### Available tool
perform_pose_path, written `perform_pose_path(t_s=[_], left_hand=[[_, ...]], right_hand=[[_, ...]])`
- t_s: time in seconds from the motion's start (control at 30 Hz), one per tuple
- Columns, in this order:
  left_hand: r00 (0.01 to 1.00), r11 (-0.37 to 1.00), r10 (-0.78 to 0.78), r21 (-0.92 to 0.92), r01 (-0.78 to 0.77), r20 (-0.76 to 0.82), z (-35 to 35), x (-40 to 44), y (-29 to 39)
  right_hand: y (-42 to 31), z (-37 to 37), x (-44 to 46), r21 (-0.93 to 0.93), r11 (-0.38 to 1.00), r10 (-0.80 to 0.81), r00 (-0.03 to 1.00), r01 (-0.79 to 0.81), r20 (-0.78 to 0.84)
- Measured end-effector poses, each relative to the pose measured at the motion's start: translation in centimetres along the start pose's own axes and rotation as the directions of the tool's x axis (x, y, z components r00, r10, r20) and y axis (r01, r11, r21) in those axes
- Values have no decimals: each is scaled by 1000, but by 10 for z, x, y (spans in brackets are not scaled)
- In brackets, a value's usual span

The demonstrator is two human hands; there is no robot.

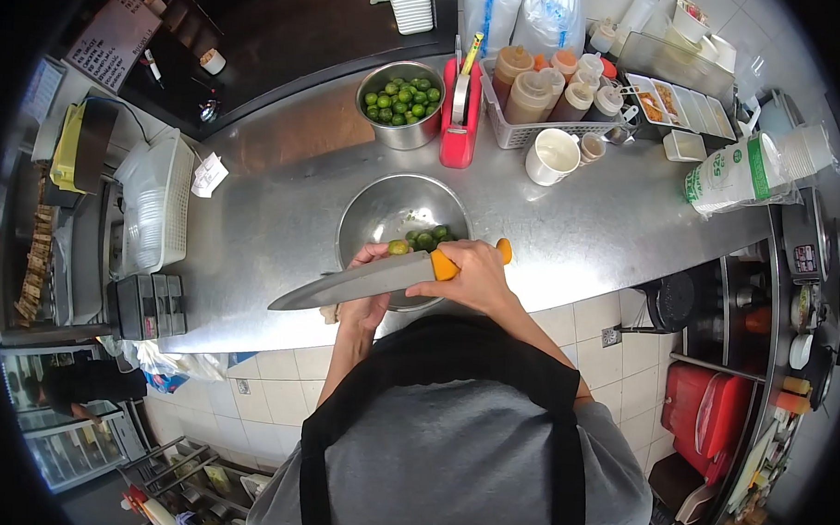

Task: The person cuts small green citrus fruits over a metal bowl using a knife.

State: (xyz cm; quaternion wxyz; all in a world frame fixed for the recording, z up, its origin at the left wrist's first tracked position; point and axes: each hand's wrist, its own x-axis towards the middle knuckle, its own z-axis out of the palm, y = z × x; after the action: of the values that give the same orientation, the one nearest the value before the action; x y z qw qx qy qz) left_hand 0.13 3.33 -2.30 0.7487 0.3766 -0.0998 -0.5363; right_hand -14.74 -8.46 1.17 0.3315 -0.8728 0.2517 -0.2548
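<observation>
My right hand is wrapped round the yellow handle of a large knife, whose broad blade points left across the front of a steel bowl. Behind the blade, my left hand holds a small yellowish-green citrus fruit at its fingertips, close to the blade's upper edge. The blade hides part of this hand. Several green fruits lie inside the bowl, near its right side. Beyond it stands a steel pot full of whole green fruits.
A red tape dispenser stands right of the pot, beside a basket of sauce bottles. A white cup is in front of the basket. Wrapped cups lie at the right. A person is at the lower left.
</observation>
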Motion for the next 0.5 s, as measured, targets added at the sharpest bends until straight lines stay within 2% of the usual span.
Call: perform_pose_path(t_s=[0.07, 0.2, 0.27, 0.4, 0.5], left_hand=[[1000, 1000, 15, -26, -14, 23, 3, -1, 0], [996, 995, 84, 53, -84, 5, 1, -2, 2], [991, 987, 131, 96, -128, -26, 1, -3, 4], [993, 994, 110, 35, -108, -38, 5, -3, 5], [999, 997, 53, 64, -53, 5, 4, -1, -2]], right_hand=[[-2, 0, 1, 18, 999, -38, 999, 39, -31], [2, -1, 3, -19, 998, -59, 998, 59, -36], [16, -4, 3, 9, 1000, -5, 1000, 5, -7], [17, -8, 4, 7, 999, 46, 999, -46, 5], [4, -5, 7, -2, 995, -100, 995, 100, -14]])
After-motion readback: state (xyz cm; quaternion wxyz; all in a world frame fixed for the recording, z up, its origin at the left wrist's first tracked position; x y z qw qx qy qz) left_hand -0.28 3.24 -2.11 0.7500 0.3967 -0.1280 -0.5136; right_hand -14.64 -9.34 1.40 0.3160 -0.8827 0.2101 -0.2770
